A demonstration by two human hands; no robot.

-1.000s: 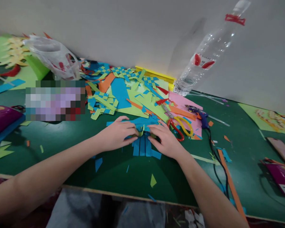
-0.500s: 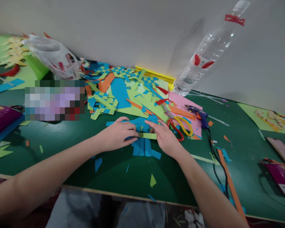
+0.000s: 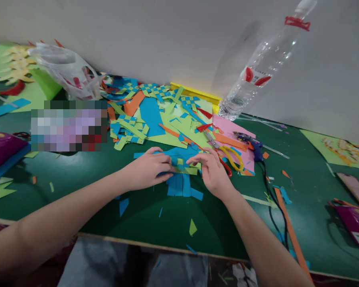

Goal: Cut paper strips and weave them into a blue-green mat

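Note:
On the green table between my hands lies a small weave of blue paper strips. A light green paper strip crosses the blue strips, and green squares show between them. My left hand holds the left side of the weave, fingers on top and thumb near the front edge. My right hand is at the right side, index finger stretched over the weave and fingers apart. Whether that fingertip touches the paper I cannot tell. Scissors with yellow and red handles lie just beyond my right hand.
Behind is a heap of woven green and blue paper pieces. A blue glue gun with a black cord lies to the right. A tall plastic bottle leans at the wall. Paper scraps lie near the front edge.
My right hand has drawn back slightly to the right, its fingers more raised. Blue strips now lie across the green strip, which earlier showed as one unbroken band. My left hand stays put.

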